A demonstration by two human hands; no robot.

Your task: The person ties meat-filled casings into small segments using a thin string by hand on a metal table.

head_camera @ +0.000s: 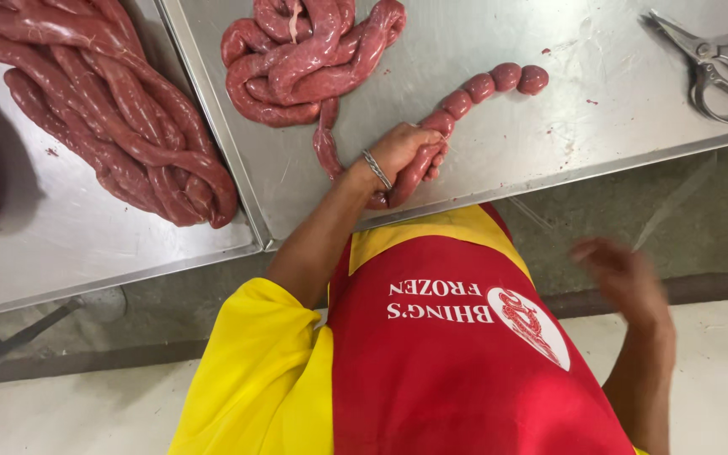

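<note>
The long raw red sausage rope lay on the steel table, its near end already pinched into a few short round links; most of the coil remained unlinked. The left hand clenched the rope at the table's edge. The right hand, blurred, hung off the table holding nothing. Steel scissors lay apart; another uncut sausage pile waited leftward.

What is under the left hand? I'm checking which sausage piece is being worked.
Under the left hand lies the linked sausage strand on the steel table. The stretch beneath the palm is covered.
</note>
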